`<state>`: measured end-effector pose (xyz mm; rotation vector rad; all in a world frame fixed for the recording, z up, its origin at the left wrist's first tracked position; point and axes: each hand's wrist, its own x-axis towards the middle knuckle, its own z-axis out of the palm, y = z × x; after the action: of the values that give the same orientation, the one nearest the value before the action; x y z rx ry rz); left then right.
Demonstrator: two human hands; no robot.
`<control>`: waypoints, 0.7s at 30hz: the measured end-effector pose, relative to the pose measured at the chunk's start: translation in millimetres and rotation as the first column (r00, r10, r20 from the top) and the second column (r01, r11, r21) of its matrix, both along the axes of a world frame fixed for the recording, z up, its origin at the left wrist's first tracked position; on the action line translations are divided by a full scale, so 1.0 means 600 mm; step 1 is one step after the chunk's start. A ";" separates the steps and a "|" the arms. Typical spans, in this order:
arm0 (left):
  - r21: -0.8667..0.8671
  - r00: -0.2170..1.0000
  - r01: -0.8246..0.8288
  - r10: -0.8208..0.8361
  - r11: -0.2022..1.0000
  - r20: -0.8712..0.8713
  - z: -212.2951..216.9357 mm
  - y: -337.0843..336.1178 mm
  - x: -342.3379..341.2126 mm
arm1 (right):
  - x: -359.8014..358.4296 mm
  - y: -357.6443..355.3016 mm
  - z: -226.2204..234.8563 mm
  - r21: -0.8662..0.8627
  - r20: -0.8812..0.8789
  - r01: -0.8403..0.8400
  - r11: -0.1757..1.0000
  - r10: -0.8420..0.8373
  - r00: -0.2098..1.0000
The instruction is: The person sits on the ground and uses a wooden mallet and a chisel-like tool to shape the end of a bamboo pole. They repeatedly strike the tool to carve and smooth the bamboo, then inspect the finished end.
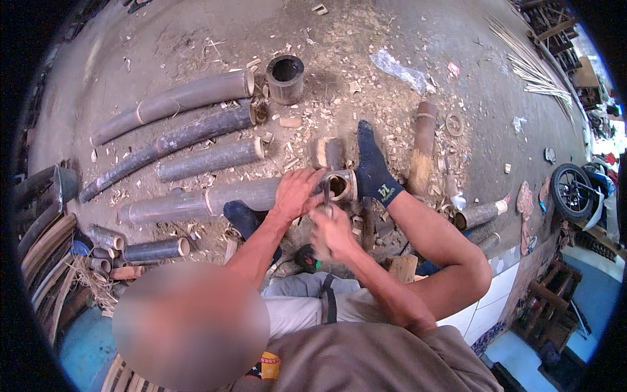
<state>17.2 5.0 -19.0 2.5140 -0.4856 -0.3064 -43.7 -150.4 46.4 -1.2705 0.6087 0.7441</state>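
Bamboo, a long grey section (215, 199), lies across the middle of the dusty floor (163, 39) with its cut, hollow end turned to the right, where that open end sits pressed against the sole of a dark-socked foot (373, 166). At the far left edge of the floor, curved dark bamboo pieces (39, 222) are stacked, and short cut tubes (153, 249) lie just beside them. Above the held section, toward the far edge, three more long bamboo poles (176, 134) lie side by side, roughly parallel to it, with a short black ring of bamboo (285, 78) standing upright near their right ends. Wood chips and shavings (339, 98) litter the floor around all of these. The left hand (297, 193) is closed over the top of the section near its open end, fingers curled down around it. A second dark-socked foot (240, 219) rests just under the section, near the left forearm. The right hand (333, 232), just below the open end, is clenched around a tool handle whose metal part (326, 196) reaches up to the rim; what kind of tool cannot be told. Farther right, a brown bamboo piece (423, 144) lies among the chips, and a wheel (571, 191) stands near the right edge.
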 end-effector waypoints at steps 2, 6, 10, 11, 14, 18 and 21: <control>-0.051 0.994 -0.109 0.110 0.993 0.024 -0.034 0.005 -0.017 | -0.006 -0.002 0.025 0.042 -0.072 -0.028 0.999 0.031 0.997; -0.127 0.993 -0.074 0.061 0.989 -0.102 0.010 0.006 0.009 | 0.035 -0.019 0.040 0.132 -0.179 -0.010 0.991 0.034 0.983; -0.189 0.998 -0.020 0.007 0.982 -0.069 0.030 0.016 0.015 | 0.006 -0.039 0.014 -0.378 0.043 -0.408 0.831 0.456 0.889; -0.222 0.999 -0.032 0.028 0.974 -0.019 0.011 0.015 0.011 | 0.004 -0.020 0.017 -0.274 0.017 -0.289 0.917 0.306 0.952; -0.230 0.985 -0.172 0.172 0.958 -0.019 -0.002 0.003 0.000 | 0.033 0.037 0.021 0.168 -0.237 0.338 0.926 -0.295 0.926; -0.184 0.923 -0.342 0.292 0.922 -0.252 0.005 -0.009 0.008 | 0.080 0.061 0.009 0.388 -0.444 0.652 0.652 -0.488 0.752; -0.087 0.965 -0.206 0.187 0.975 -0.182 0.027 -0.013 0.024 | -0.018 0.030 0.037 0.184 -0.250 0.492 0.851 -0.443 0.861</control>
<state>31.4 -3.1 -2.6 2.3826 -0.1762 -0.4066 -54.5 -132.1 68.7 -0.7750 0.9243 0.5134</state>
